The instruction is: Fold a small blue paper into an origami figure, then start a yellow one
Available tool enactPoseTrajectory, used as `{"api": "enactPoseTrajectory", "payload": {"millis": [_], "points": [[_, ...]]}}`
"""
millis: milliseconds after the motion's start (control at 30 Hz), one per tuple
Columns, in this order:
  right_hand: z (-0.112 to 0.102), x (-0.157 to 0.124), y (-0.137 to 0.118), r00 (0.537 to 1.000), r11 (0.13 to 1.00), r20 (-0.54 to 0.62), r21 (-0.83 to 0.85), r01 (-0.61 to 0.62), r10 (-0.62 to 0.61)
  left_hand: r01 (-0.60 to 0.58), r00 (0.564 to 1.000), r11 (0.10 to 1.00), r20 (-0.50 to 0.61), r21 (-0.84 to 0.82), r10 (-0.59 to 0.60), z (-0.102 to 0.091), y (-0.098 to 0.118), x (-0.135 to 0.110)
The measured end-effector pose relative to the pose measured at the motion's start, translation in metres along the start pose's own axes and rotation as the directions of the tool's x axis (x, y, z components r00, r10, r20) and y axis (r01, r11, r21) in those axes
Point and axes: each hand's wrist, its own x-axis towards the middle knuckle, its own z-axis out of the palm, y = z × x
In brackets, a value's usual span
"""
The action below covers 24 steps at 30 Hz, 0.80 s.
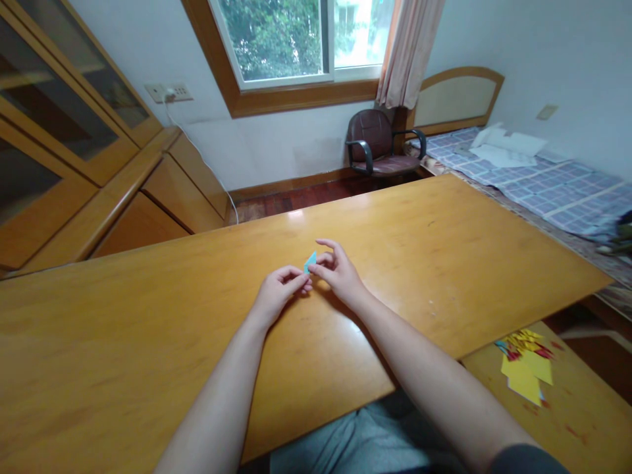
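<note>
A small light-blue piece of folded paper [310, 261] is held up between my two hands, just above the wooden table [148, 329]. My left hand [282, 293] pinches its lower left edge between thumb and fingers. On the other side, my right hand [338, 270] has its thumb and a bent finger on the paper's right edge, while the index finger is raised and curved away from it. The paper tapers to a point at the top. My palms hide part of the fingers underneath.
Right of the table, a lower surface [582, 408] holds yellow paper sheets [524, 382] and a pile of folded yellow, red and blue pieces [526, 343]. A brown armchair [372, 141], a bed [557, 191] and a wooden cabinet [162, 197] stand around the table.
</note>
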Motion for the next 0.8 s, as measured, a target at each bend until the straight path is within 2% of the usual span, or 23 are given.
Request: {"api": "enactPoseTrajectory", "payload": {"millis": [533,800], "points": [[0.0011,-0.0002,-0.0026,1.000,1.000,-0.002,0.016,-0.026,0.026,-0.008,1.000,1.000,0.028,0.021,0.007,0.0012,0.0019,-0.0008],[0.0011,-0.0004,-0.0029,0.998,0.996,0.020,0.066,-0.060,0.059,-0.018,1.000,1.000,-0.007,-0.011,0.017,0.0018,0.0027,-0.0005]]}}
